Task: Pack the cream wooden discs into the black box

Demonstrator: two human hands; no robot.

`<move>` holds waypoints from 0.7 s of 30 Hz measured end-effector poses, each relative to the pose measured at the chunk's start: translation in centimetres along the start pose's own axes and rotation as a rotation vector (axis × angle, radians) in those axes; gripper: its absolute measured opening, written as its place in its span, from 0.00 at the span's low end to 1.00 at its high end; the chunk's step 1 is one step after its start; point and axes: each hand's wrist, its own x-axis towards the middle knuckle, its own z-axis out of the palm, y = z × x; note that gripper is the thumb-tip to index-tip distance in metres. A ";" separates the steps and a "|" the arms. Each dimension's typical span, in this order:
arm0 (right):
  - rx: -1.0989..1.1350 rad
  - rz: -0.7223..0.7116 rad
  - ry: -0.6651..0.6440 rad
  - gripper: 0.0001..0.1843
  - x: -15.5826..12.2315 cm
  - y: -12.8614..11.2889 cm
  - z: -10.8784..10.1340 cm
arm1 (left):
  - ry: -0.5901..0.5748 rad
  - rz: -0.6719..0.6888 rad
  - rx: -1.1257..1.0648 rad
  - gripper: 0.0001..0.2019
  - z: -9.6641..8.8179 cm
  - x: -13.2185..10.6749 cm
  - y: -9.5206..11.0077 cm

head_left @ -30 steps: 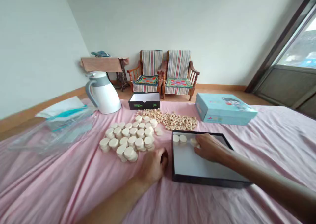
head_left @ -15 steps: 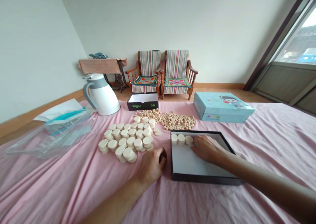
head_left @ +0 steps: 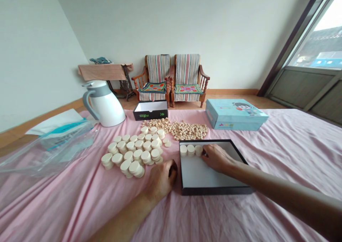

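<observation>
My right hand [head_left: 217,159] is inside the shallow black-edged tray [head_left: 213,191], fingers closed at the right side of a stack of cream discs [head_left: 198,150]. That stack stands in a row with two more stacks [head_left: 187,150] along the tray's back left wall. My left hand [head_left: 161,178] rests on the pink cloth just left of the tray, its fingers curled; whatever may be inside them is hidden. Many more stacks of round wooden discs [head_left: 137,153] stand left of and beyond my left hand.
A pile of small beads [head_left: 188,130] lies behind the tray, near an open black box [head_left: 150,114]. A light blue box [head_left: 235,119] sits at back right. At left are a white jug [head_left: 108,108] and clear plastic packaging [head_left: 66,138]. Pink cloth [head_left: 208,220] covers the surface.
The third stack in the tray has gone from slightly askew to upright beside the second, with my right hand against it. My left hand stays curled. The view has turned slightly right.
</observation>
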 end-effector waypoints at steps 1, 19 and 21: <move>0.005 -0.002 -0.002 0.13 0.0 0.1 0.0 | 0.004 0.002 0.001 0.08 0.0 0.0 -0.1; 0.007 -0.023 -0.009 0.12 0.4 -0.1 -0.7 | -0.030 0.048 -0.001 0.07 0.1 -0.2 -0.2; -0.018 -0.030 0.007 0.12 0.1 -0.1 -1.7 | -0.028 0.046 0.000 0.07 0.1 -0.3 -0.2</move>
